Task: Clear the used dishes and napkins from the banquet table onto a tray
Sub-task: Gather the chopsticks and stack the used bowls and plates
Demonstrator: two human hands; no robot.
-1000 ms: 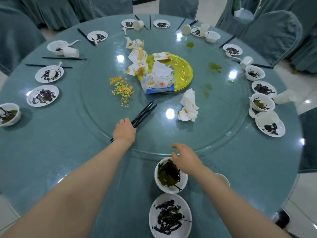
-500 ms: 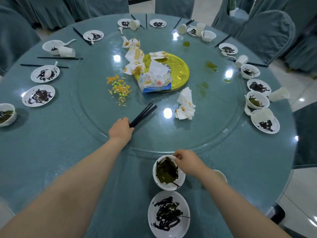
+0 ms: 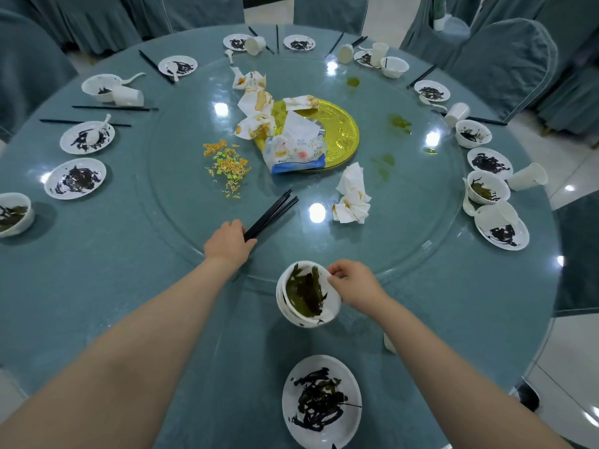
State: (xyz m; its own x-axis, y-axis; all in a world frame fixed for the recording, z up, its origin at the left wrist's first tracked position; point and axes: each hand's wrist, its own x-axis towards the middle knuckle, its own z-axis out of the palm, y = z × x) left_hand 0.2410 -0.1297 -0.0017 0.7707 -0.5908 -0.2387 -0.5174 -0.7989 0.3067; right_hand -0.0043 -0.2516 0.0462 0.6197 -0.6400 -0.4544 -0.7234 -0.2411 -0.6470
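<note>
My right hand (image 3: 355,284) pinches the rim of a white bowl (image 3: 308,294) smeared with green-brown leftovers and holds it tilted above the table, near the front edge. My left hand (image 3: 228,244) grips the near ends of several black chopsticks (image 3: 272,213) lying on the glass turntable (image 3: 405,222). A dirty white plate (image 3: 321,403) sits closest to me. A gold tray (image 3: 340,134) stands at the turntable's centre with a tissue pack (image 3: 293,152) and stained napkins (image 3: 256,108) on it. More crumpled napkins (image 3: 351,199) lie to its right.
Dirty plates, bowls, paper cups (image 3: 526,176), spoons and chopsticks ring the round teal table (image 3: 97,270). Spilled orange and green food bits (image 3: 227,163) lie left of the tray. Green stains (image 3: 400,123) mark the glass. Covered chairs (image 3: 505,56) surround the table.
My right hand closed on the bowl's rim and lifted it off the table, tilting it. My left hand stayed on the chopsticks.
</note>
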